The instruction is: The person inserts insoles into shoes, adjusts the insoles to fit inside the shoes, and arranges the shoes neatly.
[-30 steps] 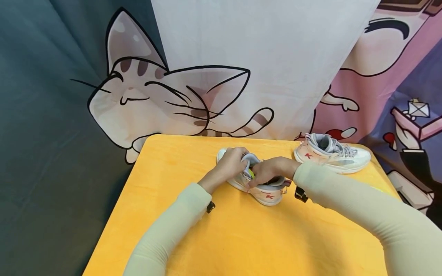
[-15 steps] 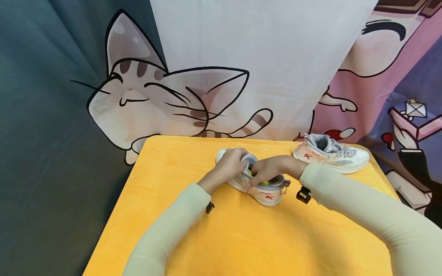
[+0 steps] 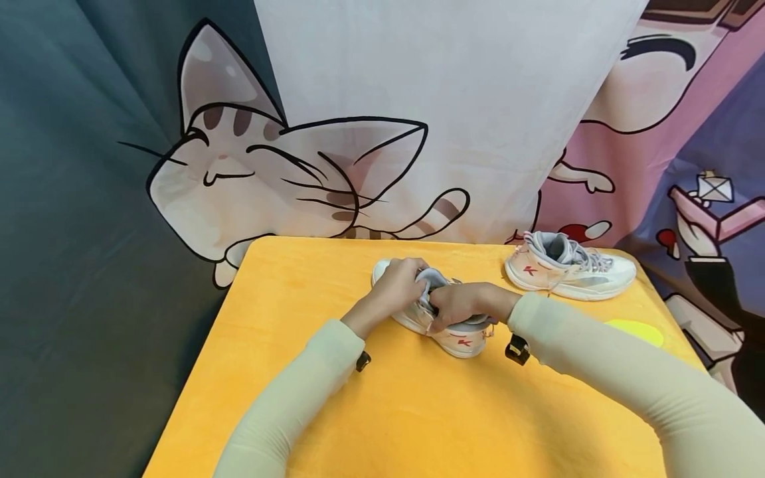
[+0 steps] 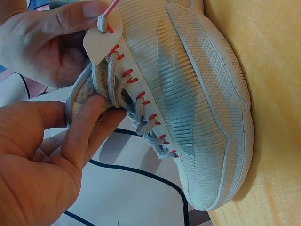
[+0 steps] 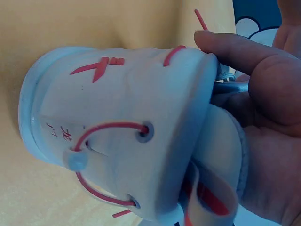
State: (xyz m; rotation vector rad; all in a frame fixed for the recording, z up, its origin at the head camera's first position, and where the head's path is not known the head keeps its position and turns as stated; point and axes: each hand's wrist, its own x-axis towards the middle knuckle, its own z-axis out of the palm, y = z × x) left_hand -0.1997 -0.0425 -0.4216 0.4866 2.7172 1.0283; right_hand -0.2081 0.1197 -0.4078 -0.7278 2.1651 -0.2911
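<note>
A white sneaker with a red logo stands on the table, toe to the left. My left hand pinches its grey padded tongue between thumb and fingers, beside the laces. The fingers of my right hand reach down into the shoe's opening and are hidden there. In the right wrist view, the right thumb lies along the outside of the collar. A pale, rounded, insole-like piece sticks up at the heel end, against the right palm. Behind it shows a striped heel loop.
A second white sneaker stands at the back right, toe to the right. A flat yellow rounded piece lies partly behind the right sleeve. The yellow-covered table meets a cartoon-printed curtain at the back.
My right hand has shifted within the shoe's opening, and the yellow-green patch seen inside is now covered. The right sleeve has moved, uncovering more of the yellow piece. My left hand keeps its hold.
</note>
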